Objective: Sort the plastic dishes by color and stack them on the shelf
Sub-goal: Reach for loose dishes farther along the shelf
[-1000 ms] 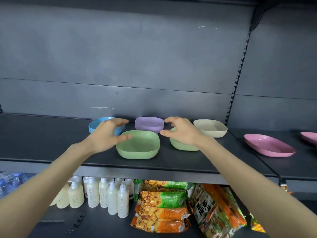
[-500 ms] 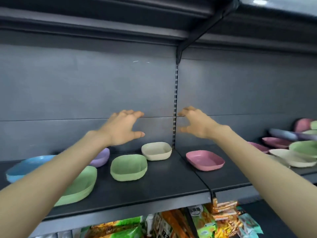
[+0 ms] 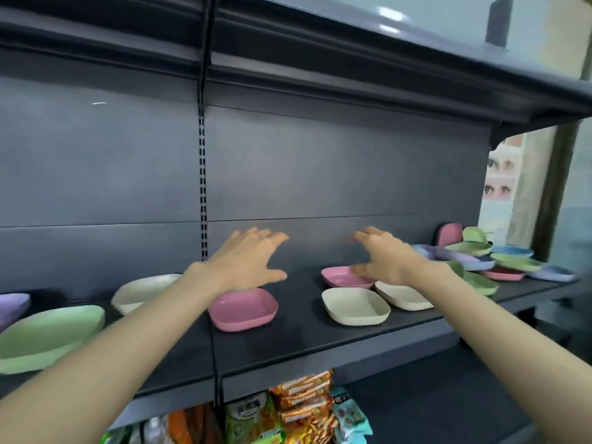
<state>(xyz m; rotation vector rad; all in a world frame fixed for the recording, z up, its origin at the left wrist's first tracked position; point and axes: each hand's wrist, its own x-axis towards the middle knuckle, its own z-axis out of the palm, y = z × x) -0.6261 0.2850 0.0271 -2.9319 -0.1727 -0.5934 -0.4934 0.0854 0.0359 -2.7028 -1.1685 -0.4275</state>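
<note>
Both hands hover empty over the dark shelf (image 3: 307,344), fingers spread. My left hand (image 3: 246,261) floats above a pink dish (image 3: 243,310). My right hand (image 3: 384,256) is above a second pink dish (image 3: 342,277) and two cream dishes (image 3: 355,306), (image 3: 402,296). On the left lie a cream dish (image 3: 141,291), a green dish (image 3: 48,336) and the edge of a purple dish (image 3: 12,306). A mixed heap of green, blue, purple and pink dishes (image 3: 499,257) sits at the far right.
The grey back panel and an upper shelf (image 3: 352,78) close in above. Snack packets (image 3: 301,408) fill the lower shelf below. The shelf unit ends at the right by a doorway.
The view has swung to the right along the shelf. Both hands left the green dishes on the left and moved right, now empty above the pink and cream dishes.
</note>
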